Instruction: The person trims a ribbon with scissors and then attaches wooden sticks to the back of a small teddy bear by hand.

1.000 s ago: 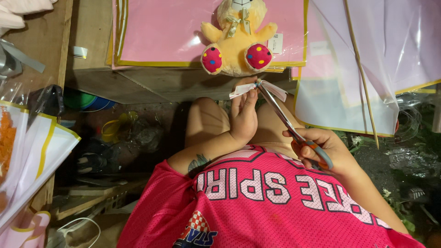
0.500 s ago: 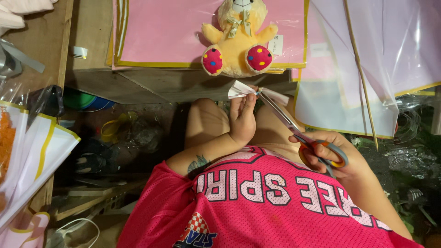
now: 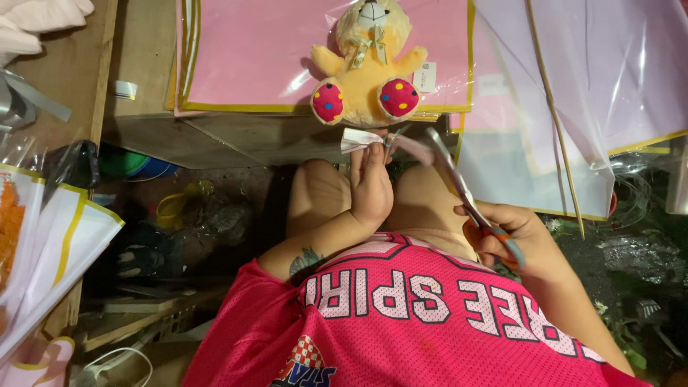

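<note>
The small white strip of ribbon or tape (image 3: 360,139) was pinched between the fingertips of the left hand (image 3: 373,188), held up over the knees and just below the edge of the table (image 3: 215,140). The right hand (image 3: 510,235) was closed around the handles of a pair of scissors (image 3: 459,183), whose blades reached up to the strip right beside the pinching fingers.

With the blades that close to the fingertips, a cut could nick the skin; the strip was limp too, and could fold or slip out of the pinch and drop among the clutter below.

Just above the pinch sat a yellow plush bear (image 3: 367,68) on pink sheets (image 3: 251,54) in clear wrap. To the right of the scissors hand lay pale lilac sheets (image 3: 616,79) and a thin wooden stick (image 3: 555,122).
</note>
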